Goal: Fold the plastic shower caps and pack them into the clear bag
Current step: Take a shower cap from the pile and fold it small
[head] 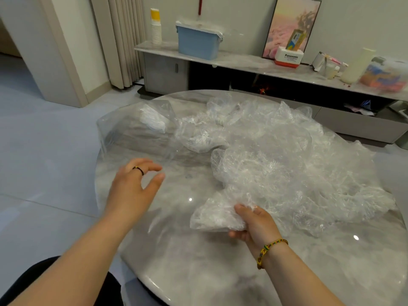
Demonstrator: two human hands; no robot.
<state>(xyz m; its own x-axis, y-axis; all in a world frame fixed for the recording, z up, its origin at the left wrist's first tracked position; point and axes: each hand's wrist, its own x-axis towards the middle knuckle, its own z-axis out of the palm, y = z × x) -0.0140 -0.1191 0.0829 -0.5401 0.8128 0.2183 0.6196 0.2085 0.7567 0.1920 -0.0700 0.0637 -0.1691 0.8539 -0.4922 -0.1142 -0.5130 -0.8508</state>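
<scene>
A big heap of crumpled clear plastic shower caps (pixel 276 155) covers the right and far part of the round marble table (pixel 176 250). My right hand (pixel 256 226) grips one folded shower cap (pixel 215 217) near the heap's front edge. At the table's left lies the clear bag (pixel 132 133), its mouth facing me, with some folded caps (pixel 154 120) inside at its far end. My left hand (pixel 134 186) hovers over the table just in front of the bag's mouth, fingers loosely spread and holding nothing.
Behind the table runs a low marble sideboard (pixel 242 60) with a blue bin (pixel 197 41), stacked paper cups (pixel 156 27), a white and red box (pixel 288 57) and a framed picture (pixel 291 25). Grey tiled floor (pixel 44 151) lies to the left.
</scene>
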